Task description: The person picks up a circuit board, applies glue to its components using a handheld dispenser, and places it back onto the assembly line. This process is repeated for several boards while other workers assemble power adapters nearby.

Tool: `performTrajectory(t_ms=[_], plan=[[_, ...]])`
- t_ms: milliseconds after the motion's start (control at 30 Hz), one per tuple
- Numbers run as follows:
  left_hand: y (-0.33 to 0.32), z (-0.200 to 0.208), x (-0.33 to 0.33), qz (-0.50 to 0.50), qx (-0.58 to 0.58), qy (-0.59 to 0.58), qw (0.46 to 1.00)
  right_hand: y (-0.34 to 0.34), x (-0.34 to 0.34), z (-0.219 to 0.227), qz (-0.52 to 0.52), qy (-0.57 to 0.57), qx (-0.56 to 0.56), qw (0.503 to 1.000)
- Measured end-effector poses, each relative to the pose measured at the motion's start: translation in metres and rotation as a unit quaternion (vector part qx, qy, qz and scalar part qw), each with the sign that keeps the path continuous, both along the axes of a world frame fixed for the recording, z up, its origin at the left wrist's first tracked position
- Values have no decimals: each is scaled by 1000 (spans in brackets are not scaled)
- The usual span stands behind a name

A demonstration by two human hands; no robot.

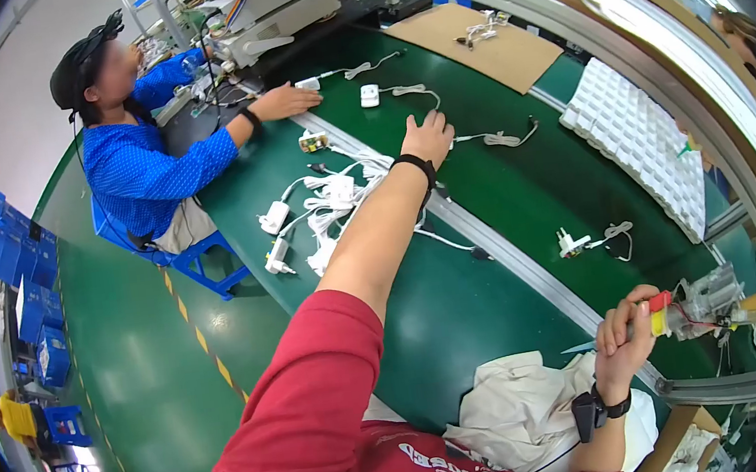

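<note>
L hand curled at inner end of white cable, grip can't tell; cable axis runs L–R, dark tip far R. R hand grips tool, pointing L. Rail edges belt nearside; open stretch twd plug, near R.

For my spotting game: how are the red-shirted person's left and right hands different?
The left hand reaches over the bench; the right hand is nearer the body. The right curls round a tool; the left's grip is hard to see. The left wears a slim wristband; the right, a chunkier one. Both hands are bare.
</note>
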State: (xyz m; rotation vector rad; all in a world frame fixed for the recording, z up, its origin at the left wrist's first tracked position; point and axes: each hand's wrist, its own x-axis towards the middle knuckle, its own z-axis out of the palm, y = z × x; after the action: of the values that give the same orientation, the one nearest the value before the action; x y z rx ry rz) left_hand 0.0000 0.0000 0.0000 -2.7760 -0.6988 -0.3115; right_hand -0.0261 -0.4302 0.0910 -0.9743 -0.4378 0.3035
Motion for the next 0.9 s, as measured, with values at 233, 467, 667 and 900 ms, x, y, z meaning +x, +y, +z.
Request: performTrajectory(t_ms=[233, 467, 667, 900], plan=[[-58, 15, 30, 32, -117, 60, 991, -12, 6, 13, 7, -18, -31, 999], [-172, 26, 20, -162, -801, -90, 569, -13, 16, 13, -1, -10, -30, 1000], [-281, 11, -68, -104, -968, -122, 191, -16, 25, 19, -28, 7, -33, 999], [-327, -15, -108, -150, -964, -23, 219, -24, 17, 9, -42, 13, -38, 998]])
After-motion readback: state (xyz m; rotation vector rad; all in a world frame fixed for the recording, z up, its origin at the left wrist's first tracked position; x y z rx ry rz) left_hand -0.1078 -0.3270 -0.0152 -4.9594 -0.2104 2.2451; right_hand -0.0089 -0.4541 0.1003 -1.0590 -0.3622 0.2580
